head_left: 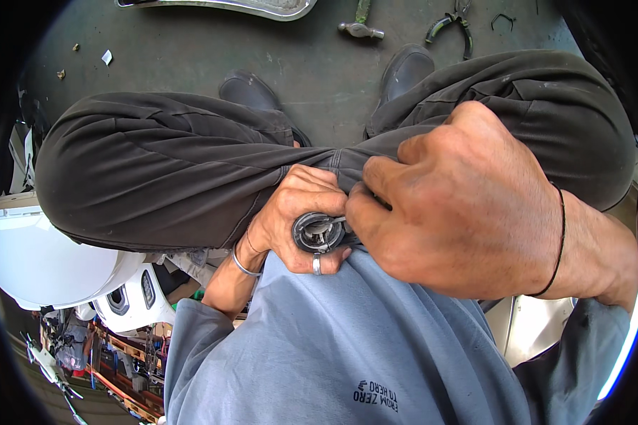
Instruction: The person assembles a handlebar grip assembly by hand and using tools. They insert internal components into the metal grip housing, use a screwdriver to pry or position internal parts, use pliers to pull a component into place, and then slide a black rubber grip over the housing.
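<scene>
My left hand (299, 202) is wrapped round a short black cylindrical part (303, 241) in front of my lap. Its round open end faces up, and pale grey material and metal show inside. A ring and a bracelet are on this hand and wrist. Close on its right, my right hand (461, 205) is closed, fingertips pressed together against the side of the black part. A thin grey metal tip (339, 220) shows between those fingertips and the part's rim. The rest of what the right fingers hold is hidden behind them.
On the dark floor beyond my shoes lie a hammer (361, 30), pliers with black-green handles (452, 32) and a small bent black piece (502, 22). A metal tray (276, 8) is at the far edge. White panels (57, 248) and a cluttered shelf (131, 354) stand at the left.
</scene>
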